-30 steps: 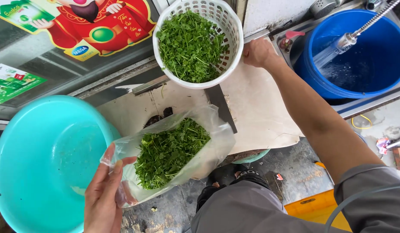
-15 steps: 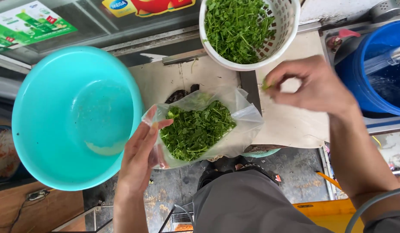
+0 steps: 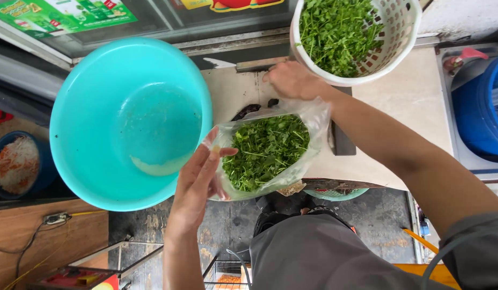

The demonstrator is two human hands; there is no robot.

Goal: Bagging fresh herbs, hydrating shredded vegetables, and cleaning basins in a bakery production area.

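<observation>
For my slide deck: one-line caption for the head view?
Left hand holds a bag of greens open; right hand rests by the basket.

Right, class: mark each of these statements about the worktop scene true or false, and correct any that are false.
1. The left hand holds the edge of a clear plastic bag filled with chopped green herbs. True.
2. The turquoise basin is full of herbs. False: it holds no herbs, only a little pale residue at the bottom.
3. The white perforated basket contains green herbs. True.
4. The right hand is inside the blue bucket. False: it rests on the board next to the basket, above the bag.
5. The bag lies inside the basin. False: it is beside it, on the board.
</observation>
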